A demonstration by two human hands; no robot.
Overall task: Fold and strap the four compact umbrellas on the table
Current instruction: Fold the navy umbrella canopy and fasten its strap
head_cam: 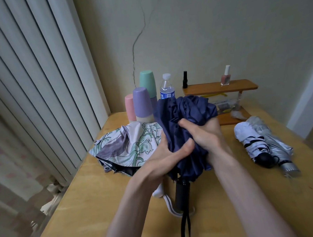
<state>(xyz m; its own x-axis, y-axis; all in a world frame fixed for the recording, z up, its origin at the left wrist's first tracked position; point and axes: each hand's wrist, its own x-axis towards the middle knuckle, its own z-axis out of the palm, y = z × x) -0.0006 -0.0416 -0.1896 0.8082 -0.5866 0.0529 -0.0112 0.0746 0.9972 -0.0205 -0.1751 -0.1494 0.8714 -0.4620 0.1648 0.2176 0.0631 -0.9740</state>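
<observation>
Navy umbrella [184,120] canopy bunched, loose, black handle [182,195] downward

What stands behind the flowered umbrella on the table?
A pink cup, a purple cup, a green cup and a water bottle. The navy umbrella covers the bottle's lower half; the flowered umbrella hides the cups' bases.

Dim, soft light; warped, blurry edges

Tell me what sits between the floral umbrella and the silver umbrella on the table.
Head view: the navy umbrella gripped by the left hand and right hand, then the white umbrella.
</observation>
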